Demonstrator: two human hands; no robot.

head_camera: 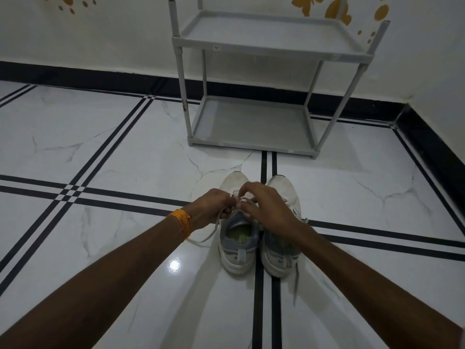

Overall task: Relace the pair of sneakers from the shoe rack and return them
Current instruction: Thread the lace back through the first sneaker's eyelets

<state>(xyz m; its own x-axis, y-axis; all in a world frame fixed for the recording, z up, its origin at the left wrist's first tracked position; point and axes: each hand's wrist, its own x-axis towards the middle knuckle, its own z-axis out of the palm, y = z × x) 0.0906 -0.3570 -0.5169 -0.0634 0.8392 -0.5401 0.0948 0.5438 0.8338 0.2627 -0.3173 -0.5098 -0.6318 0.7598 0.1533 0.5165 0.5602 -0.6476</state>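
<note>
Two white and grey sneakers stand side by side on the floor, toes pointing away from me. Over the left sneaker [237,244] both hands meet at the eyelets. My left hand [211,207], with an orange thread band on the wrist, pinches the white lace [210,235], whose loose end trails down to the floor at the left. My right hand [266,205] pinches the lace near the tongue and covers part of the right sneaker [280,255]. A lace end from the right sneaker lies on the floor behind its heel.
A grey two-shelf shoe rack [251,144] stands against the wall just beyond the sneakers, both shelves bare. The floor is glossy white tile with black stripes. A black skirting runs along the wall, which turns a corner at the right.
</note>
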